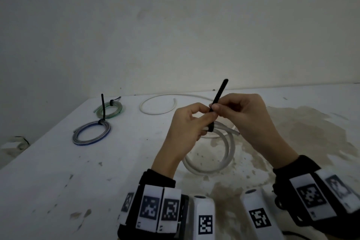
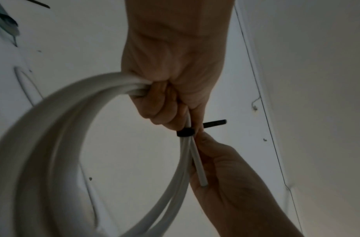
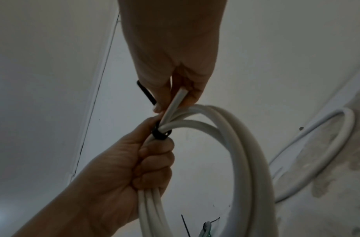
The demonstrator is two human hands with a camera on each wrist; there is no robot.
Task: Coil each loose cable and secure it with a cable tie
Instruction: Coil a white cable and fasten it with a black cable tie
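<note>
My left hand [image 1: 202, 121] grips a coiled white cable [image 1: 218, 163] above the table, fingers curled round its bundled strands [image 2: 118, 86]. A black cable tie [image 1: 219, 93] is looped round the bundle [image 2: 185, 132] just past my left fingers. Its tail [image 3: 146, 93] sticks up, and my right hand [image 1: 216, 108] pinches it near the loop. One cut end of the cable [image 2: 201, 176] pokes out past the tie, by my right palm. In the right wrist view the left hand [image 3: 146, 162] holds the strands just under the tie loop [image 3: 160, 135].
At the table's back left lie a green coil [image 1: 110, 110] and a grey-blue coil [image 1: 91, 132], each bound with a black tie. A loose white cable [image 1: 155, 112] lies at the back. The table [image 1: 97, 171] is stained on the right; its left edge drops off, with the wall behind.
</note>
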